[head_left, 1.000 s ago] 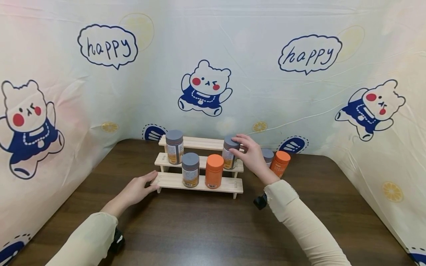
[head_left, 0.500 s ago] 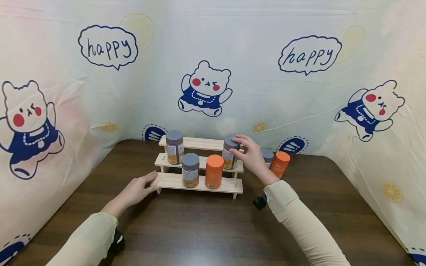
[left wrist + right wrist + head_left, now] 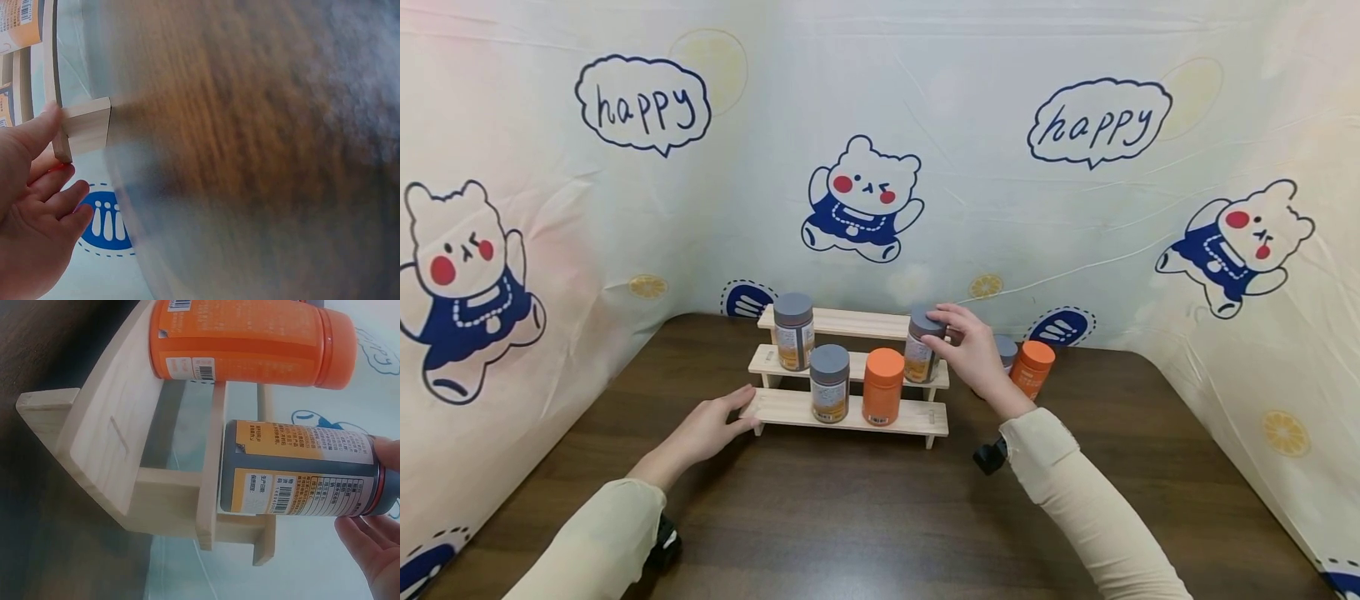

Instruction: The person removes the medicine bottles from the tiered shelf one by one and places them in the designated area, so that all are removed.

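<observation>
A three-step wooden rack (image 3: 790, 407) stands on the table. My left hand (image 3: 703, 429) pinches the left end of its lowest step; in the left wrist view, thumb and fingers lie either side of the board (image 3: 54, 75). My right hand (image 3: 972, 350) grips the grey lid of a grey bottle (image 3: 921, 357) at the right of the middle step. That bottle is upright, its label facing the right wrist camera. On the middle step's left is another grey bottle (image 3: 793, 333). The lowest step bears a grey bottle (image 3: 830, 385) and an orange bottle (image 3: 882, 388).
Right of the rack, an orange bottle (image 3: 1032, 371) stands on the brown table (image 3: 850, 517). Beside it, a grey-lidded bottle (image 3: 1006, 350) is partly hidden behind my right hand. A printed cloth (image 3: 985, 217) hangs behind and at both sides.
My right hand and the grey bottle it holds have shifted slightly to the right along the middle step. My left hand keeps its place on the rack.
</observation>
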The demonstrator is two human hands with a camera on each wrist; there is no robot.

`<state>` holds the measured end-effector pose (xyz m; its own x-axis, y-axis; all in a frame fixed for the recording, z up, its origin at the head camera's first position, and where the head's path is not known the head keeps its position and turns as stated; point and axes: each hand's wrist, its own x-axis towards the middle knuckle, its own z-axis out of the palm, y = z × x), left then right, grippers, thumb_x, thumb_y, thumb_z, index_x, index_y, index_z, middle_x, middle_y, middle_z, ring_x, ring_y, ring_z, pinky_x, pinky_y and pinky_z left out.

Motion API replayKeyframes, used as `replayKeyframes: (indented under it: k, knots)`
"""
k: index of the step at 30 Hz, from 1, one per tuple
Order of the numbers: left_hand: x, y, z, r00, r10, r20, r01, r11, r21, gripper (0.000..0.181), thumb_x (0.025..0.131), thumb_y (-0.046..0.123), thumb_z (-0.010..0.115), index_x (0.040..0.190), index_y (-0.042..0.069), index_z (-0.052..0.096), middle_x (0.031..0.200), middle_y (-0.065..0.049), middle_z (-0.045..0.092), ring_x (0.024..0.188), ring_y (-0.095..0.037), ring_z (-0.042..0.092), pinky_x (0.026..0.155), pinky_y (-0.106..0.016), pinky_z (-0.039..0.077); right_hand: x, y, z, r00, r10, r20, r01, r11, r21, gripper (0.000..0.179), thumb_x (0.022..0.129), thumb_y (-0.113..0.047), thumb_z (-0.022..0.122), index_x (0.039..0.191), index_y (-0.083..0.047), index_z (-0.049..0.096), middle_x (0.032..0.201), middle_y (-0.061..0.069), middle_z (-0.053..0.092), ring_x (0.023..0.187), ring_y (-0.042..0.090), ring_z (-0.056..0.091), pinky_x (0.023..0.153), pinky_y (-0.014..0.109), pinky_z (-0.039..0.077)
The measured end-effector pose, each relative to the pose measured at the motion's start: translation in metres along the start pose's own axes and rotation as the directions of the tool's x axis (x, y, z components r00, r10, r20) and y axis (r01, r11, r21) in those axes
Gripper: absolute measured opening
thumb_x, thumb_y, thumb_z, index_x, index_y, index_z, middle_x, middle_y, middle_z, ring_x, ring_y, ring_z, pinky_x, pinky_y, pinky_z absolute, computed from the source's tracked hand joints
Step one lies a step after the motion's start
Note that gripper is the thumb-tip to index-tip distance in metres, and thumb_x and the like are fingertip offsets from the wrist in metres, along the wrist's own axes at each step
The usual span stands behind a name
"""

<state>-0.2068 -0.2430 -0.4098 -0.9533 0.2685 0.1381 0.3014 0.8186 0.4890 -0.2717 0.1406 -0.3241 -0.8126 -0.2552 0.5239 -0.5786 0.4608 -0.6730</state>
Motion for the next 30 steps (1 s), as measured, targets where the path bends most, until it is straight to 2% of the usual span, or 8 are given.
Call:
replayKeyframes:
  k: [12, 18, 25, 30]
  knots:
    - [-0.001, 0.003, -0.001, 1.0, 0.001, -0.017, -0.001, 1.0, 0.0, 0.055, 0.089, 0.02, 0.062, 0.131, -0.009, 0.043, 0.136, -0.026, 0.039, 0.121, -0.042, 0.039, 0.096, -0.054, 0.033, 0.0, -0.008, -0.025, 0.999, -0.001, -0.052, 0.002, 1.0, 0.002, 0.035, 0.083, -0.013, 0.069, 0.116, -0.001, 0.063, 0.127, 0.012, 0.05, 0.112, 0.026, 0.051, 0.089, 0.035, 0.046]
    - [-0.001, 0.003, -0.001, 1.0, 0.001, -0.015, -0.001, 1.0, 0.004, 0.055, 0.089, 0.021, 0.062, 0.131, -0.009, 0.043, 0.136, -0.026, 0.039, 0.121, -0.042, 0.039, 0.096, -0.054, 0.033, -0.002, -0.011, -0.043, 0.995, -0.006, -0.098, 0.009, 1.0, 0.03, 0.036, 0.083, -0.009, 0.069, 0.116, 0.003, 0.061, 0.128, 0.017, 0.049, 0.113, 0.03, 0.049, 0.091, 0.04, 0.044]
    - [-0.001, 0.002, -0.001, 1.0, -0.002, -0.012, 0.002, 1.0, 0.012, 0.056, 0.089, 0.022, 0.062, 0.132, -0.009, 0.043, 0.136, -0.026, 0.039, 0.121, -0.042, 0.04, 0.095, -0.055, 0.033, -0.012, -0.046, -0.066, 0.987, -0.022, -0.157, 0.022, 1.0, -0.007, 0.032, 0.082, 0.005, 0.065, 0.112, 0.015, 0.058, 0.122, 0.029, 0.049, 0.11, 0.038, 0.049, 0.089, 0.049, 0.043]
    - [-0.001, 0.002, -0.001, 1.0, -0.003, -0.015, 0.003, 1.0, 0.014, 0.055, 0.089, 0.02, 0.062, 0.132, -0.009, 0.043, 0.136, -0.025, 0.039, 0.121, -0.042, 0.04, 0.095, -0.054, 0.034, -0.014, -0.042, -0.084, 0.981, -0.004, -0.196, -0.002, 1.0, -0.028, 0.032, 0.083, 0.004, 0.064, 0.113, 0.014, 0.057, 0.122, 0.027, 0.049, 0.111, 0.037, 0.05, 0.09, 0.048, 0.042]
